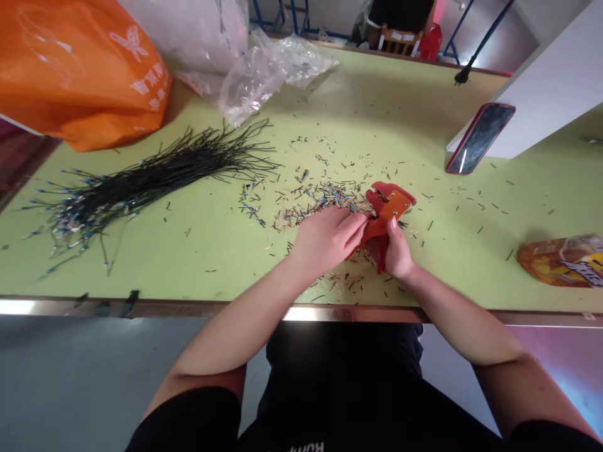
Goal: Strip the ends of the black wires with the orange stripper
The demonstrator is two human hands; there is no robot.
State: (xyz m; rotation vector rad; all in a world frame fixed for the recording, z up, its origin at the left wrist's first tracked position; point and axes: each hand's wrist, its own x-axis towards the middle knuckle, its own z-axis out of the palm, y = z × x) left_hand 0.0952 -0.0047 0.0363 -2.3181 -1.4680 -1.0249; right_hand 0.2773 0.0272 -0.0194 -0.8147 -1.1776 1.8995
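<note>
My right hand grips a red and orange wire stripper by its handles, its head tilted up and away from me. Close against the tool's jaws, my left hand has its fingers pressed together; whatever they pinch is too small and hidden to make out. Beneath and around both hands lie scattered short black wire offcuts, with blue-tipped pieces among them. To the left, a long bundle of black wires stretches across the table, many with blue ends at its near left side.
An orange bag and clear plastic bags occupy the back left of the green table. A phone leans on a white panel at right. A snack package lies at the right edge; a plug hangs behind.
</note>
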